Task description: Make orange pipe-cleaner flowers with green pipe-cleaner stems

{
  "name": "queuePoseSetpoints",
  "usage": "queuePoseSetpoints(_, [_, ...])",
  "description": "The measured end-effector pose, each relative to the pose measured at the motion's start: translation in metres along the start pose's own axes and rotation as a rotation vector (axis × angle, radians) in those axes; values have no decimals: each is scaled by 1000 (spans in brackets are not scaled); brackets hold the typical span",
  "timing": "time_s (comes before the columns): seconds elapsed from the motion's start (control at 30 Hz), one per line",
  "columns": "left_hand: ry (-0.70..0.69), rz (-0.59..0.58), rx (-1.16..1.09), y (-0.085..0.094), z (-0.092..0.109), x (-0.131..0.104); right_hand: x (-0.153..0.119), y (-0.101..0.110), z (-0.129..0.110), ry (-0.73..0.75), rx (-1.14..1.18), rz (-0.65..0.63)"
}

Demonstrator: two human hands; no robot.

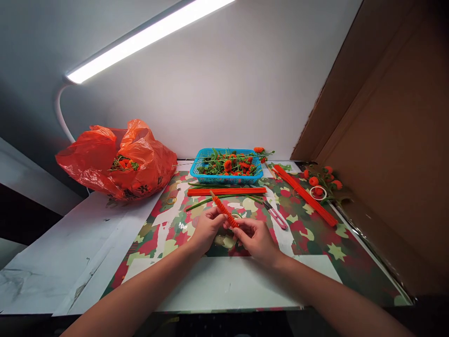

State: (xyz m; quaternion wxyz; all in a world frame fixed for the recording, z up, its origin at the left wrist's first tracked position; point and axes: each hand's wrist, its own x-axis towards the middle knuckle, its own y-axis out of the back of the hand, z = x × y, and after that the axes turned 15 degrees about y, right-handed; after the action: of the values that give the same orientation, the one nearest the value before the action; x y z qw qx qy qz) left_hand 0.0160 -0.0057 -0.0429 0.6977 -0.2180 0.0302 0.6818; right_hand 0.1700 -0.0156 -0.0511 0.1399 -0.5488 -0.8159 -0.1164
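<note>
An orange pipe cleaner coil (pixel 224 209) is wound around a thin stick, whose bare tip sticks out at the upper left. My left hand (pixel 207 228) grips the coil near its middle, thumb and fingers pressed on it. At the coil's lower right end, my right hand (pixel 257 238) pinches it between thumb and fingers. Just beyond my hands lie a bundle of straight orange pipe cleaners (pixel 231 191) and some green stems (pixel 200 204). Pink-handled snips (pixel 276 216) rest to the right of my right hand.
A blue basket (pixel 228 179) of orange flowers stands at the back. An orange plastic bag (pixel 147 168) is at the left under a lamp (pixel 150 40). More orange pipe cleaners (pixel 305 194), flowers (pixel 314 181) and a white ring (pixel 318 193) lie at the right, beside cardboard (pixel 386 117).
</note>
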Motion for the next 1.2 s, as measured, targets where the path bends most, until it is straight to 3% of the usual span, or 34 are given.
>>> queuePoseSetpoints(0.3, [-56,-105,15,5,1,0,11,7,-10,-115,266,-56])
queuePoseSetpoints(1.2, [-70,-32,19,0,3,-4,4,0,-6,-75,180,-29])
